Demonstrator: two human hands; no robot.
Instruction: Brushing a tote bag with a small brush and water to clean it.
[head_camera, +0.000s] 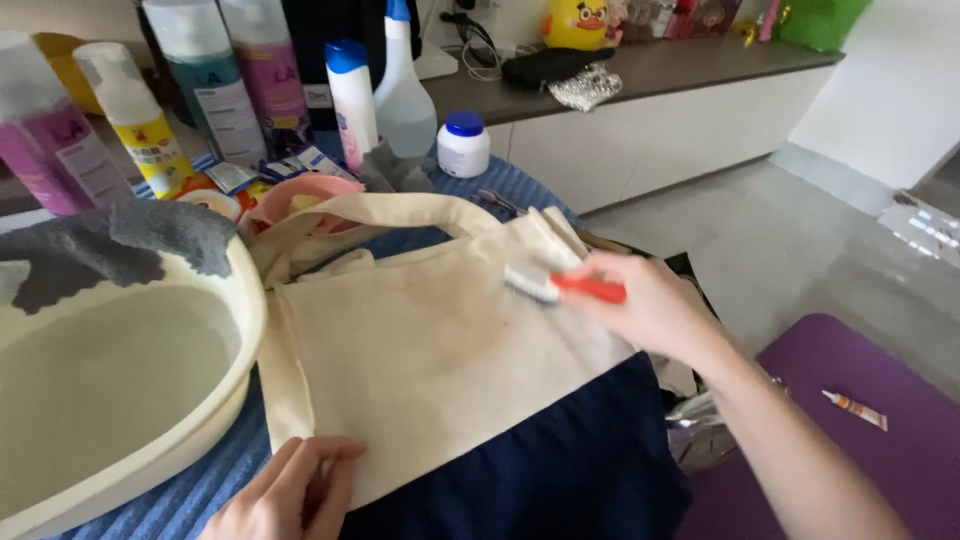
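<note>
A cream canvas tote bag (420, 350) lies flat on a dark blue cloth (560, 470) over a table. My right hand (650, 310) grips a small brush (560, 285) with an orange-red handle and white head, its bristles pressed on the bag's upper right area. My left hand (290, 495) lies flat with fingers spread on the bag's lower left corner, holding it down. The bag's straps (400, 210) loop toward the back.
A cream basin (245, 330) of cloudy water stands at the left with a grey cloth (120, 245) over its rim. Several cleaner bottles (350, 95), a white jar (464, 145) and a pink bowl (300, 195) crowd the back. A purple mat (880, 460) with a small tube (855, 410) lies on the floor at right.
</note>
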